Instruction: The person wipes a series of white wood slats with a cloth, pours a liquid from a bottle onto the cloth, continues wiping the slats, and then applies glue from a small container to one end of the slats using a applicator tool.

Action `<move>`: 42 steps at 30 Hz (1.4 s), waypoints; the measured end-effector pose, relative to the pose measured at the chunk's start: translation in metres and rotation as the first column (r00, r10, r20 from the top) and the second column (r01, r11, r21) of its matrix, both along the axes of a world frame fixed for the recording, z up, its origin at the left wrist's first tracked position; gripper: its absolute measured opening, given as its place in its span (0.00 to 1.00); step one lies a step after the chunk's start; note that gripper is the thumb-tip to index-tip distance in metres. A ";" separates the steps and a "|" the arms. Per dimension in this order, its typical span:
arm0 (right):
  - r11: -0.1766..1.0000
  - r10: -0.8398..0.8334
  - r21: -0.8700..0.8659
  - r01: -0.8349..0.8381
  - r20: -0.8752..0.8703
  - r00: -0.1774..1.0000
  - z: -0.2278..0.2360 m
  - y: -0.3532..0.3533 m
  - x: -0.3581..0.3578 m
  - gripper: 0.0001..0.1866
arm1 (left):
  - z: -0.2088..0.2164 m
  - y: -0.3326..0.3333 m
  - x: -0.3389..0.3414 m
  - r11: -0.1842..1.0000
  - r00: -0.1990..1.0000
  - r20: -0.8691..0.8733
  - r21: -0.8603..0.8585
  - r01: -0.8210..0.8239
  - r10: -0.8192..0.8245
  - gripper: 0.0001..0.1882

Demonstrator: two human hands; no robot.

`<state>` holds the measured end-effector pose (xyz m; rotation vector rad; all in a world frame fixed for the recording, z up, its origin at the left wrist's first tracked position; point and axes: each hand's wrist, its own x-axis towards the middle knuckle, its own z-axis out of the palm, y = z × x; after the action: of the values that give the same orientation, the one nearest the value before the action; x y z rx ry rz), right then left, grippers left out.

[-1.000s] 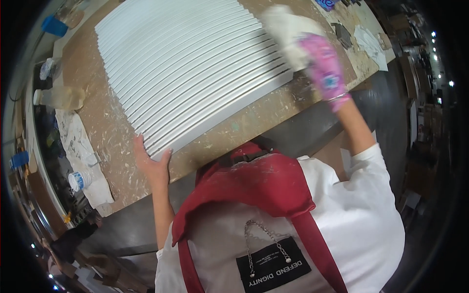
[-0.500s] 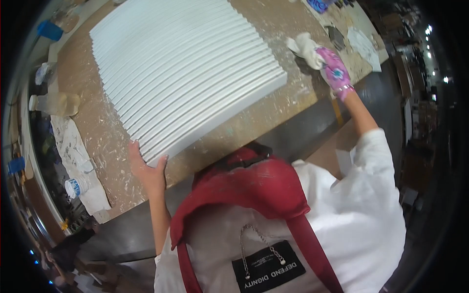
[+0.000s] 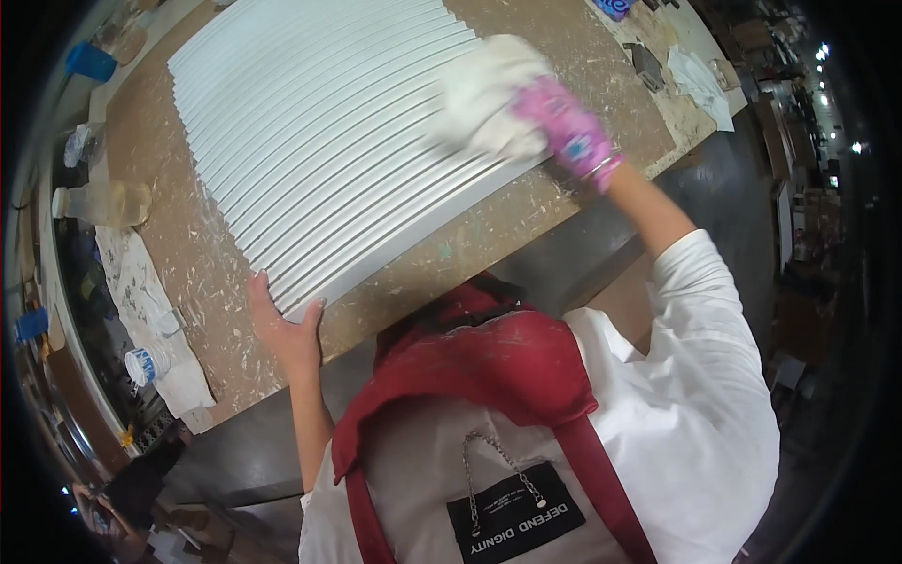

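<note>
A white ribbed panel (image 3: 319,141) lies on the brown work table, its ridges running across it. My bare left hand (image 3: 289,324) holds the panel's near left corner, thumb on the front edge and fingers along the left side. In a pink flowered glove, my right hand (image 3: 568,127) is closed on a bunched white rag (image 3: 493,99). The rag is blurred and lies over the panel's right part, covering some ridges there. My right fingertips are partly hidden by the cloth.
Along the table's (image 3: 470,235) left side are a bottle of yellowish liquid (image 3: 103,204), a stained cloth (image 3: 150,310), a white tub (image 3: 146,365) and a blue cup (image 3: 91,62). A dark block (image 3: 646,66) and white paper (image 3: 698,80) lie at the far right.
My right hand has swung left with the rag, from the bare table beside the panel to over the panel's right part. My left hand stays at the corner.
</note>
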<state>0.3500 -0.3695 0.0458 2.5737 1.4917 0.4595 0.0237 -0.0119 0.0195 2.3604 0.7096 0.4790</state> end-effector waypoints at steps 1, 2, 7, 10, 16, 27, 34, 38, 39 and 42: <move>0.981 -0.191 -0.007 0.192 -0.142 0.971 0.003 -0.046 0.034 0.21 | 0.001 -0.001 0.004 1.000 1.000 0.007 0.004 0.020 -0.021 0.44; 0.927 -0.368 -0.036 0.374 -0.281 0.886 0.005 -0.074 0.056 0.22 | 0.001 -0.002 0.006 0.999 0.999 0.010 0.012 0.039 -0.039 0.45; 0.926 -0.048 0.344 0.155 -0.300 0.953 0.044 0.021 0.018 0.25 | 0.000 -0.002 0.002 0.999 0.999 -0.008 0.027 0.034 -0.033 0.45; 0.971 0.228 0.114 -0.209 -0.196 0.954 0.042 0.129 -0.065 0.27 | -0.003 0.002 0.000 0.999 1.000 0.007 0.015 0.029 -0.029 0.45; 0.988 0.152 0.023 -0.151 -0.136 0.979 0.018 0.046 -0.005 0.16 | 0.000 0.002 -0.002 1.000 1.000 -0.008 0.018 0.007 -0.007 0.44; 0.914 0.021 0.392 0.104 -0.301 0.953 0.068 0.061 0.015 0.29 | -0.002 0.004 0.002 0.997 0.996 0.040 0.024 0.076 -0.077 0.45; 0.661 -0.435 0.397 0.637 -0.489 0.756 0.056 -0.106 0.116 0.20 | -0.007 0.004 -0.005 0.990 0.999 0.026 -0.136 0.023 -0.020 0.50; 0.843 -0.458 0.136 0.521 -0.327 0.827 -0.010 -0.085 0.097 0.19 | -0.002 -0.001 -0.002 0.978 0.995 -0.083 -0.199 -0.064 0.048 0.56; 0.778 -0.389 0.191 0.598 -0.601 0.698 0.000 -0.050 0.076 0.19 | 0.002 -0.001 -0.006 0.967 0.994 -0.085 -0.237 -0.089 0.071 0.56; 0.877 -0.027 0.286 0.385 -0.772 0.636 0.006 -0.024 0.058 0.21 | -0.003 0.001 -0.007 0.965 0.996 -0.060 -0.247 -0.082 0.069 0.57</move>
<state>0.4081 -0.3936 0.0521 3.5168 1.3036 -0.4632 0.0169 -0.0109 0.0164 2.1215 0.8346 0.3409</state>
